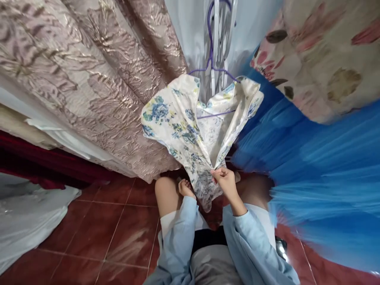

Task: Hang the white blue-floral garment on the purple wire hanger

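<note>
A sleeveless white blouse with blue and yellow flowers hangs on a purple hanger. Its front opening is spread in a V, showing the paler inner side. At the bottom of that V, my right hand pinches the blouse's edges between thumb and fingers; whether a zip or button is there is hidden. My left hand is curled closed beside the blouse's lower left edge, just over my thigh. What its fingers hold, if anything, cannot be made out. The lower end of the blouse dangles between my knees.
A shiny pink embossed fabric hangs on the left. To the right are blue tulle and a floral cloth. White fabric lies at lower left on the red tiled floor. White straps hang behind the hanger.
</note>
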The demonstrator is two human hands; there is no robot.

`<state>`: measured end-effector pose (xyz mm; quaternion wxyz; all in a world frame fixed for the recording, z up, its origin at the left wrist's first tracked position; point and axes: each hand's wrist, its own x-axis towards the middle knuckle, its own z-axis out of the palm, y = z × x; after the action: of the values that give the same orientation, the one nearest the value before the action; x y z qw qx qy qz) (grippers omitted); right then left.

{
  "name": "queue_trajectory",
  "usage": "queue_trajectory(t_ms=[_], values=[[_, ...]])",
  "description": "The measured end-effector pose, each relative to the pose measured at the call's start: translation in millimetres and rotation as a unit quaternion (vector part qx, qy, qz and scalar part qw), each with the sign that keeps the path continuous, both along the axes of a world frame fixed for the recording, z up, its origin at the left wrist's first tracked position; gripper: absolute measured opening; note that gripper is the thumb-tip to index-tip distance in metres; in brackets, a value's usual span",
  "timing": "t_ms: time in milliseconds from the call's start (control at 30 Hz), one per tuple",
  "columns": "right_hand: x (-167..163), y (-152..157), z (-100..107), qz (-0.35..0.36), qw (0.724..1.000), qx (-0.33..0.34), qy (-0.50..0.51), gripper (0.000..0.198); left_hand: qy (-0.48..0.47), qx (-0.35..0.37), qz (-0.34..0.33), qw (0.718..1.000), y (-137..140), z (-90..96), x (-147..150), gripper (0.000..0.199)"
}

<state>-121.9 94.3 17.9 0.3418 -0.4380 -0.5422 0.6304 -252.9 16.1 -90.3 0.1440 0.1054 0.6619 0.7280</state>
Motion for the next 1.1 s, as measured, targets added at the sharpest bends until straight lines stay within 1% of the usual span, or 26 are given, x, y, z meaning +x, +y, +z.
queue_trajectory(t_ms=[67,100,133,167,200,233,267,300,333,467,533,600,700,800,933,1100], values=[[-5,-9,1,0.001,0.999,-0.027,0.034,0.044,0.011,-0.032,0.046,0.998,-11,-11.8,6,0.033],[-8,-13,2,-0.004,0.998,-0.038,0.048,0.044,0.025,-0.045,0.052,0.997,-13,-13.9,11,0.032],[-10,-17,2,-0.010,0.997,-0.048,0.059,0.044,0.047,-0.055,0.038,0.997,-13,-13.5,18,0.031],[-11,-19,3,-0.017,0.996,-0.055,0.068,0.044,0.077,-0.059,0.009,0.995,-11,-11.1,26,0.032],[-11,-21,3,-0.021,0.995,-0.059,0.075,0.044,0.119,-0.059,-0.039,0.990,-8,-6.8,34,0.033],[-10,-23,3,-0.023,0.995,-0.061,0.079,0.044,0.161,-0.054,-0.091,0.981,-4,-1.2,42,0.036],[-8,-23,4,-0.023,0.994,-0.061,0.082,0.043,0.193,-0.050,-0.129,0.971,1,5.4,49,0.039],[-5,-23,4,-0.020,0.994,-0.061,0.085,0.042,0.218,-0.051,-0.156,0.962,6,12.4,55,0.040],[-1,-23,5,-0.016,0.994,-0.059,0.086,0.041,0.231,-0.056,-0.168,0.957,10,19.7,59,0.038],[12,-22,9,0.010,0.996,-0.045,0.080,0.041,0.250,-0.093,-0.180,0.947,14,43.7,64,0.019],[15,-25,10,0.010,0.996,-0.035,0.081,0.041,0.263,-0.102,-0.194,0.940,10,50.1,64,0.017],[15,-30,11,-0.001,0.995,-0.030,0.090,0.040,0.274,-0.103,-0.203,0.935,4,52.5,63,0.017],[13,-40,12,-0.010,0.993,-0.036,0.110,0.036,0.276,-0.090,-0.198,0.936,-5,52.7,63,0.015],[14,-48,15,-0.003,0.992,-0.032,0.122,0.033,0.278,-0.079,-0.192,0.938,-11,55.4,65,0.013],[20,-51,22,-0.002,0.993,-0.015,0.115,0.025,0.289,-0.048,-0.200,0.935,-16,67.4,70,0.012],[27,-40,39,0.025,0.993,-0.034,0.109,0.020,0.311,-0.023,-0.215,0.926,-22,83.7,75,0.008]])
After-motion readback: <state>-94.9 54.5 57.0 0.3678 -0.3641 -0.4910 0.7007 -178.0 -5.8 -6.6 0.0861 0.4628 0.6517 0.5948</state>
